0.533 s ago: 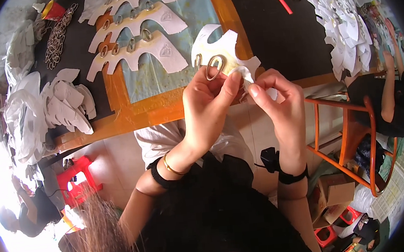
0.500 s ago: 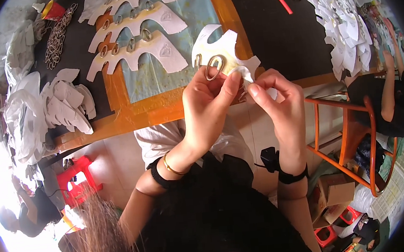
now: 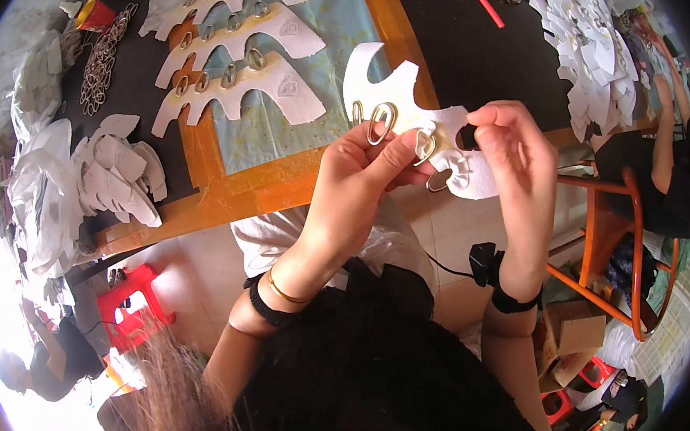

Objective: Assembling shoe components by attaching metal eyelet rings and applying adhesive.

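A: Starting at the left, what did the left hand [image 3: 358, 177] have?

B: It was pinched on the white cut-out piece [image 3: 414, 115], thumb and fingers closed over its lower middle, right where the oval metal rings [image 3: 380, 122] sat. 1 ring lay under the thumb tip, another hung just below the edge.

A: And which way did the piece run?

B: Its long axis slanted from upper left, over the orange table edge [image 3: 277, 193], down to the right, ending in the curled white tab between the 2 hands. It was held up off the table, in front of the person's chest.

A: The right hand [image 3: 512, 152]?

B: Touching the piece's right end, fingers curled together over the notch there, clamped on the edge as far as I could judge. That hand was nearer the free tab; the left was nearer the rings.

A: Anything alongside?

B: 3 finished white pieces [image 3: 239, 81] with rings lay on the blue mat [image 3: 345, 27], well apart from both hands.
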`<act>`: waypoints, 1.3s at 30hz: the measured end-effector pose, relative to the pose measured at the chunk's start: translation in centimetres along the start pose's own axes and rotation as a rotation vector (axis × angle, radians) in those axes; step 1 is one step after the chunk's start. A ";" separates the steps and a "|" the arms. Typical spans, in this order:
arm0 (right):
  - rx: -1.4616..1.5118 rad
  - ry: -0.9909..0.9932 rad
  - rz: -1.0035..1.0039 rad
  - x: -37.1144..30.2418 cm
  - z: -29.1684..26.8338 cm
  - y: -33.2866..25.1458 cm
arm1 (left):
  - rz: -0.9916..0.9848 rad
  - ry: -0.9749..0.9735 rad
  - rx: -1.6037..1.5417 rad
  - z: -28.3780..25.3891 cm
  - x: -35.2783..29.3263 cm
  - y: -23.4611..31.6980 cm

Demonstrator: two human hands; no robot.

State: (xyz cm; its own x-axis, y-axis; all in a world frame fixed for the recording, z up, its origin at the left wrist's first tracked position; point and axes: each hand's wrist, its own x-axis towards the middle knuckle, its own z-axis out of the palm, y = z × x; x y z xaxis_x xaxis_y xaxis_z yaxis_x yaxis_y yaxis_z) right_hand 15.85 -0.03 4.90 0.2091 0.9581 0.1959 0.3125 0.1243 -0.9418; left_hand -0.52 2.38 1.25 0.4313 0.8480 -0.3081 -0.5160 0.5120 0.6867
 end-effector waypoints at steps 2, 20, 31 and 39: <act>0.081 -0.119 0.221 -0.7 -0.1 -0.7 | 0.002 0.001 -0.011 0.4 -0.1 0.3; 0.174 -0.497 0.319 1.1 -2.6 0.6 | 0.029 0.007 0.287 -0.3 0.0 0.2; 0.169 -0.412 0.347 0.3 -2.3 1.3 | -0.011 0.037 0.278 -0.1 -0.1 -0.4; 0.140 -0.356 0.291 -0.1 -2.0 1.6 | 0.179 0.037 0.076 0.1 0.0 -2.1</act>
State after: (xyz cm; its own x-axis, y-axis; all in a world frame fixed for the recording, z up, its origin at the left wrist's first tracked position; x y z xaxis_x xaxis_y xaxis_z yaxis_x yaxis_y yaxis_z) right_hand 18.21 -0.42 3.91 -0.0684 0.9840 -0.1645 0.1552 -0.1524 -0.9761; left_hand 0.64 1.28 -0.11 0.3096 0.9297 -0.1995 -0.5243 0.3420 0.7799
